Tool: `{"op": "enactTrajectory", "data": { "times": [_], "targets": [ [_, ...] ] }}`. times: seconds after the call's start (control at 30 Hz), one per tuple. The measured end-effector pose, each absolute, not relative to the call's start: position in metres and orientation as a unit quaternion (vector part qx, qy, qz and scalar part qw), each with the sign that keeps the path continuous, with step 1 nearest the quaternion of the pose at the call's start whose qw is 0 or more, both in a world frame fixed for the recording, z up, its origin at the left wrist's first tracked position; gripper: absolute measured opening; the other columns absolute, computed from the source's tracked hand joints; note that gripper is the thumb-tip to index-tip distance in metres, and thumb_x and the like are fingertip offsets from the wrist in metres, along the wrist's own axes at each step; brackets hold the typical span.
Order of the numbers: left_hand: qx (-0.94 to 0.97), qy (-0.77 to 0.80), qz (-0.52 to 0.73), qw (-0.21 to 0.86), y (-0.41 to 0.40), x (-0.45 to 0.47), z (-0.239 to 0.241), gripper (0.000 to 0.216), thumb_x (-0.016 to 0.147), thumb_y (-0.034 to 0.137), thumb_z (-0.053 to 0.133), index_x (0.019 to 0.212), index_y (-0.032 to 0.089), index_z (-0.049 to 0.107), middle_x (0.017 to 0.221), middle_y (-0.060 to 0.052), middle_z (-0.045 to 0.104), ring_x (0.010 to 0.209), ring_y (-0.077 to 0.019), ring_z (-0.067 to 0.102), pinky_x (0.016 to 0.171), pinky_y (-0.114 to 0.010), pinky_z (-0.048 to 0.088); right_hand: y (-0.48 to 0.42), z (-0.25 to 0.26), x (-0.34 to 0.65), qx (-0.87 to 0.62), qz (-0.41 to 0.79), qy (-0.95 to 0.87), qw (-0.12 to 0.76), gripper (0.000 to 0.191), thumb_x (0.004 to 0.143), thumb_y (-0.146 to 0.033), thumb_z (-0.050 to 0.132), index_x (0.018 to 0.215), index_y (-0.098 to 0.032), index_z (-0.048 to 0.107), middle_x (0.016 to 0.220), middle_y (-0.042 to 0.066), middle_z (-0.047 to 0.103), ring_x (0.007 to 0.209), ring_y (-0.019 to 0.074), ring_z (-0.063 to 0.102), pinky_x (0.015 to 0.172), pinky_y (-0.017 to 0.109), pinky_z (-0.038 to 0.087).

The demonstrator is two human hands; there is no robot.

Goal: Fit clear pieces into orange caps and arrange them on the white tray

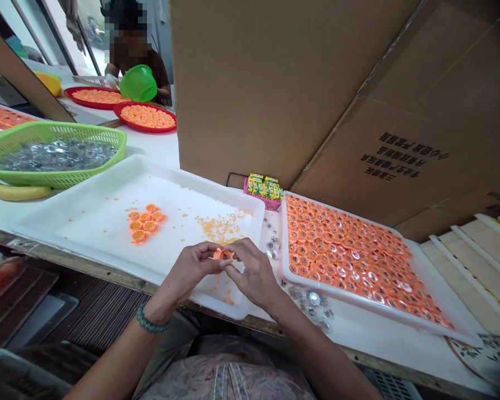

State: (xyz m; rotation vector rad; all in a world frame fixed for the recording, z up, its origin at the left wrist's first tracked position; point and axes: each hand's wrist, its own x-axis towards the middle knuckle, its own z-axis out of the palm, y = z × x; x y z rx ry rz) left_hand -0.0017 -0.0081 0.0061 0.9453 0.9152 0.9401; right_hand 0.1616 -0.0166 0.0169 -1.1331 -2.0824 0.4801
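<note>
Above the right end of a white tray (pixel 87 205), my left hand (pixel 195 264) and my right hand (pixel 252 272) meet. Between their fingertips they pinch one small round orange plastic piece (pixel 221 254), its face partly covered by fingers. Just beyond my hands, tiny yellow beads (pixel 219 228) lie scattered on the tray. Further left in it sits a cluster of orange cups (pixel 144 223) with yellowish contents. By my right wrist, clear round covers (pixel 314 300) lie loose on the table.
A second tray (pixel 358 297) at right is packed with covered orange pieces. A pink basket (pixel 270 203) holds small yellow-green packets. At left are a green basket (pixel 62 179) of clear covers and a banana (pixel 16 191). Large cardboard (pixel 275 83) stands behind. Across, a person holds a green bowl (pixel 138 83).
</note>
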Motion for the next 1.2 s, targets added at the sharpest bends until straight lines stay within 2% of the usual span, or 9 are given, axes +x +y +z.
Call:
{"op": "enactTrajectory", "data": {
  "times": [0.2,0.37,0.53,0.73,0.87,1.03,1.2],
  "targets": [
    [0.412,0.402,0.442,0.688,-0.008,-0.003,0.005,0.036,0.061,0.025,0.079,0.092,0.016,0.063,0.088,-0.004,0.070,0.082,-0.0174,0.064,0.076,-0.028,0.050,-0.021,0.006,0.158,-0.458,0.235,-0.736,0.440,0.017,0.077,-0.018,0.062,0.093,-0.020,0.056,0.088,0.004,0.056,0.072,0.0128,0.053,0.067,0.026,0.048],
    [0.406,0.415,0.451,0.678,-0.008,-0.004,0.005,0.038,0.058,0.026,0.080,0.090,0.016,0.064,0.086,-0.003,0.070,0.080,-0.0178,0.064,0.074,-0.029,0.051,-0.022,0.005,0.158,-0.452,0.221,-0.709,0.495,0.022,0.075,-0.017,0.065,0.094,-0.021,0.055,0.087,0.003,0.057,0.075,0.0138,0.055,0.067,0.028,0.048],
    [0.421,0.422,0.446,0.668,-0.009,-0.004,0.006,0.038,0.058,0.025,0.080,0.092,0.017,0.064,0.085,-0.003,0.069,0.080,-0.0166,0.062,0.074,-0.027,0.050,-0.023,0.010,0.163,-0.427,0.162,-0.720,0.522,0.027,0.077,-0.013,0.061,0.101,-0.023,0.054,0.092,0.005,0.058,0.084,0.0166,0.056,0.069,0.030,0.049],
    [0.436,0.404,0.438,0.674,-0.010,-0.004,0.006,0.036,0.061,0.024,0.079,0.094,0.018,0.064,0.088,-0.002,0.070,0.083,-0.0163,0.062,0.077,-0.026,0.049,-0.022,0.010,0.169,-0.423,0.172,-0.754,0.472,0.024,0.079,-0.020,0.062,0.102,-0.022,0.057,0.096,0.007,0.060,0.088,0.0178,0.056,0.076,0.032,0.048],
    [0.451,0.400,0.431,0.672,-0.010,-0.004,0.006,0.035,0.063,0.025,0.077,0.094,0.018,0.064,0.092,-0.004,0.070,0.085,-0.0167,0.062,0.079,-0.027,0.048,-0.017,0.011,0.172,-0.448,0.213,-0.760,0.420,0.022,0.077,-0.024,0.065,0.098,-0.021,0.060,0.090,0.006,0.062,0.082,0.0165,0.057,0.074,0.030,0.047],
    [0.468,0.415,0.415,0.661,-0.008,-0.003,0.004,0.035,0.063,0.028,0.077,0.093,0.016,0.064,0.092,-0.005,0.070,0.083,-0.0172,0.062,0.076,-0.027,0.048,-0.011,0.016,0.172,-0.447,0.258,-0.769,0.378,0.022,0.074,-0.022,0.068,0.096,-0.021,0.064,0.090,0.004,0.064,0.081,0.0152,0.058,0.074,0.027,0.047],
    [0.479,0.419,0.392,0.664,-0.008,-0.003,0.002,0.035,0.066,0.031,0.075,0.095,0.016,0.066,0.088,-0.005,0.071,0.081,-0.0179,0.063,0.072,-0.027,0.049,-0.009,0.013,0.169,-0.412,0.243,-0.788,0.387,0.023,0.076,-0.020,0.066,0.099,-0.022,0.065,0.092,0.005,0.066,0.087,0.0168,0.059,0.077,0.029,0.047]
  ]
}}
